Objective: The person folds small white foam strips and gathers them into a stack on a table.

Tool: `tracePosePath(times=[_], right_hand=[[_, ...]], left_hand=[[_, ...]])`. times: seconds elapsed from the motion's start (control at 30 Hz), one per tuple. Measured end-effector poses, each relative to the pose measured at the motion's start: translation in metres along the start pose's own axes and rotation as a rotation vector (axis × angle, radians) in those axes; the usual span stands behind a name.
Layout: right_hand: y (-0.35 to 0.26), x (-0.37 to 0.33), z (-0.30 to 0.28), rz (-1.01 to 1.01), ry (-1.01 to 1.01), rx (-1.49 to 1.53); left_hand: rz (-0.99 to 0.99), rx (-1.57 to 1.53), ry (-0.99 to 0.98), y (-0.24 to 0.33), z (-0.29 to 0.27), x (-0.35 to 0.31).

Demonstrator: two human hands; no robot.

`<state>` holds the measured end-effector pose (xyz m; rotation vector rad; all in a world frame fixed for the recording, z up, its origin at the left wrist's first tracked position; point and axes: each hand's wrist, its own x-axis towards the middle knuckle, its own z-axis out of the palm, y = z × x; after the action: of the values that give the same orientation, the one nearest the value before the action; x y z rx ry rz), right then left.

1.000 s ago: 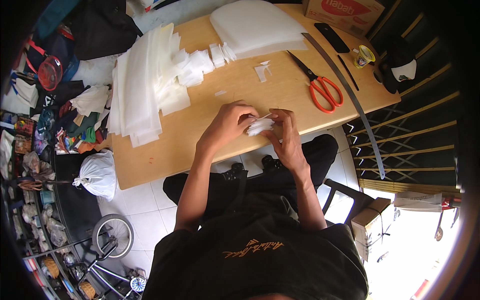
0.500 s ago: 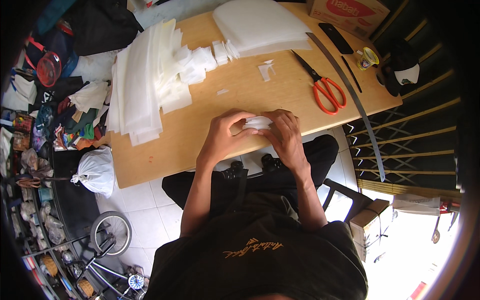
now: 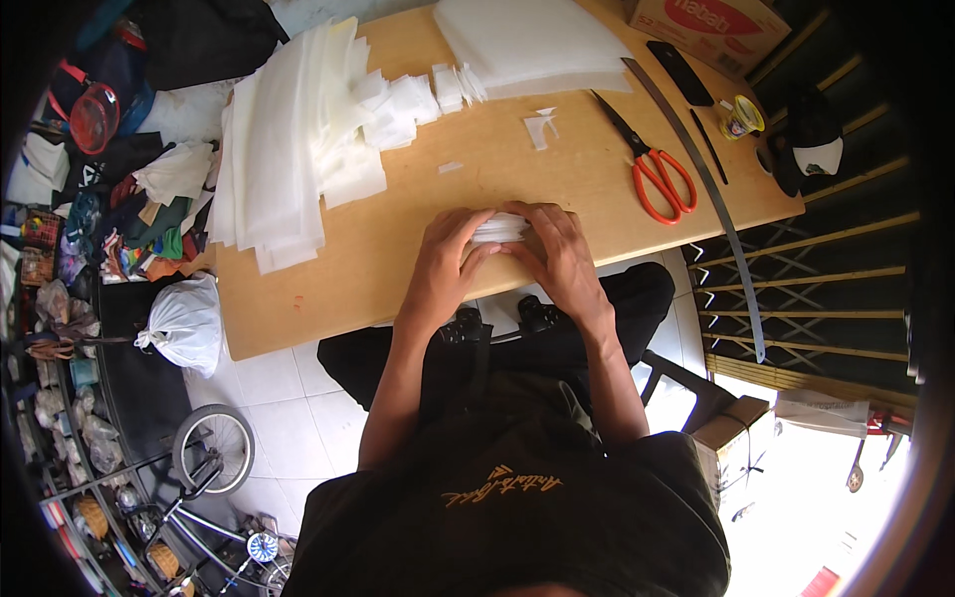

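Note:
Both my hands grip a small stack of thin white cut pieces [image 3: 500, 229] above the table's near edge. My left hand [image 3: 446, 261] is closed on the stack's left end, thumb at the near side and fingers at the far side. On the right end, my right hand [image 3: 563, 257] is closed in the same way. Whether the pieces are paper or cloth I cannot tell. Beyond the hands lie a tiny white scrap [image 3: 451, 167] and a larger angular offcut [image 3: 540, 130]. Scissors with orange handles [image 3: 665, 186] rest to the right, their blades slightly apart.
Long white strips [image 3: 274, 159] cover the table's left side, beside piles of small white pieces [image 3: 398, 107]. White sheets [image 3: 527, 45] lie at the back. A long metal ruler [image 3: 711, 189] overhangs the right edge, near a phone [image 3: 680, 74], a yellow cup [image 3: 742, 117] and a cap [image 3: 811, 149].
My hands, still holding the stack, have shifted slightly left and away from me. The whole view has also moved a little. The things on the table keep their places.

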<state>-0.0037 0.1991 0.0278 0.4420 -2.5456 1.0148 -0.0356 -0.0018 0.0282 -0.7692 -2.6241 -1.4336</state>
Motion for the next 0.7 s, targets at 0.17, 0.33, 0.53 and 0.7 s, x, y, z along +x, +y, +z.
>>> tracePosePath(times=[0.17,0.33,0.53,0.7], right_hand=[[-0.006,-0.006,0.009,-0.004,0.052,-0.059],[-0.006,-0.004,0.012,-0.02,0.058,-0.079],[-0.009,0.001,0.009,-0.032,0.001,-0.074],[-0.009,0.005,0.01,0.052,-0.005,0.111]], left_hand=[[0.036,0.099,0.104,-0.002,0.024,-0.014],[0.042,0.05,0.208,0.006,0.046,-0.018],[-0.011,-0.038,0.177,0.009,0.043,-0.018],[-0.048,-0.181,0.165,0.008,0.028,-0.013]])
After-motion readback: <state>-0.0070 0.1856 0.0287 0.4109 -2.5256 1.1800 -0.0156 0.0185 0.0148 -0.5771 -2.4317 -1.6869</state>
